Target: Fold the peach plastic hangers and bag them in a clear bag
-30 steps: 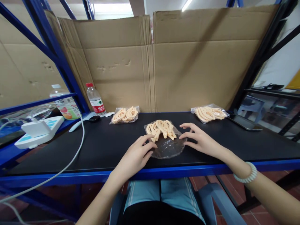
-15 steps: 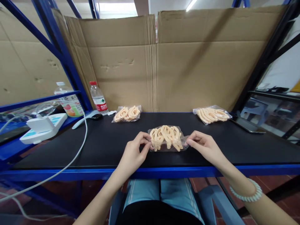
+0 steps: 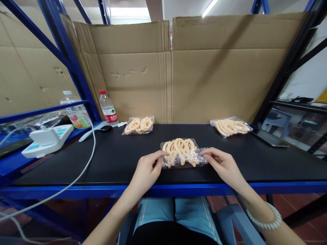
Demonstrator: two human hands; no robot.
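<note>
A clear plastic bag of beige, cord-like loops lies on the black table mat in front of me. My left hand has its left end between thumb and fingers, the index finger stretched over the plastic. At the opposite end, the thumb and fingers of my right hand pinch the crumpled, shiny loose plastic. Farther back, a similar bag of coiled beige loops rests to the left. Another bag of beige strands sits to the right.
Cardboard panels stand along the back. A red-capped water bottle, a dark small object and a white power strip are on the left. A white cable loops over the mat's left side. A flat dark device lies right.
My left index finger has stretched farther over the bag. The plastic at the right end looks more bunched and shiny. The view has tilted up slightly.
</note>
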